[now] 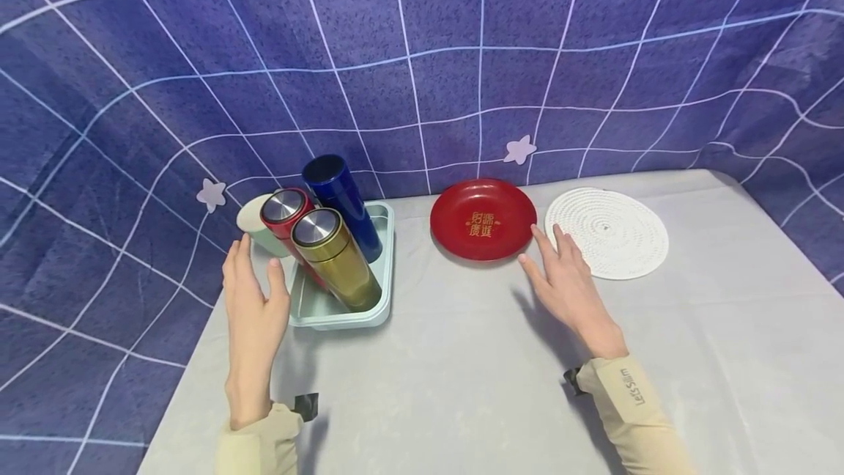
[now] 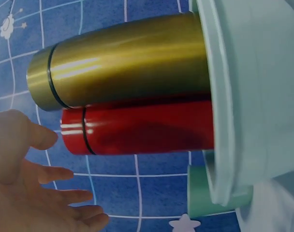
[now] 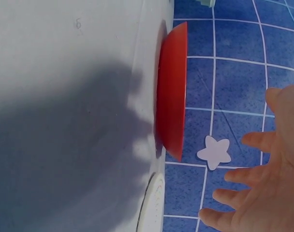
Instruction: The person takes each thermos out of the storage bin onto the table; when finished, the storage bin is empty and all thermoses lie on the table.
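Observation:
My left hand point(image 1: 253, 314) hovers at the left of a pale green basin point(image 1: 389, 262), fingers extended and holding nothing. Inside the basin stand a gold thermos point(image 1: 346, 270), a red thermos point(image 1: 280, 222) and a dark blue thermos point(image 1: 349, 204), all leaning somewhat. In the left wrist view the fingers are apart from the red thermos point(image 2: 147, 128) and the gold thermos point(image 2: 132, 58). On the right, my right hand point(image 1: 570, 292) is spread above the table, empty, near a red plate point(image 1: 484, 244) with gold characters and a round white woven mat point(image 1: 633, 233).
A light green cup point(image 1: 260, 222) stands behind the basin's left side, partly hidden by the red thermos. The grey-white tablecloth point(image 1: 455, 380) meets a blue gridded curtain point(image 1: 422, 79) with star shapes at the back and left.

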